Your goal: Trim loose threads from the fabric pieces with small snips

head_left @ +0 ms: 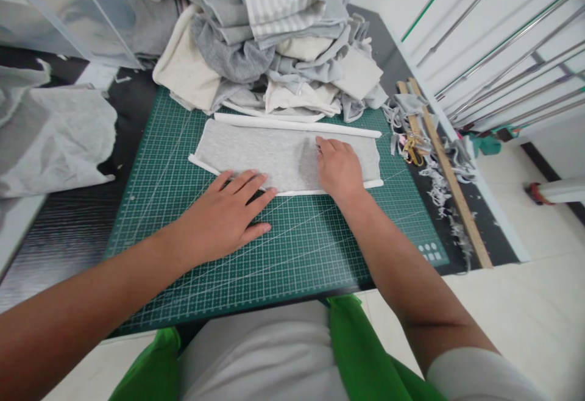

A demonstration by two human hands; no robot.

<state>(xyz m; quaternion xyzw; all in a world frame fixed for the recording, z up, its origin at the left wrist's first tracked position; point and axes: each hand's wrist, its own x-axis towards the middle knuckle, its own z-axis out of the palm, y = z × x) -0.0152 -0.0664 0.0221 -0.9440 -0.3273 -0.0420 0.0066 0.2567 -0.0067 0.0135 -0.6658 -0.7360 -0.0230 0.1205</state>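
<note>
The grey fabric piece (278, 154) lies flat on the green cutting mat (292, 248), just in front of the heap of cloth (274, 41). My left hand (223, 215) is spread open, fingertips on the near edge, gripping nothing; my right hand (339, 169) presses palm-down on the right part, fingers flat as far as I can tell. I'd judge the risk is the knit creeping or rippling under uneven pressure, pulling off the white strip (297, 125) beside its far edge. The heap could also slump onto it.
</note>
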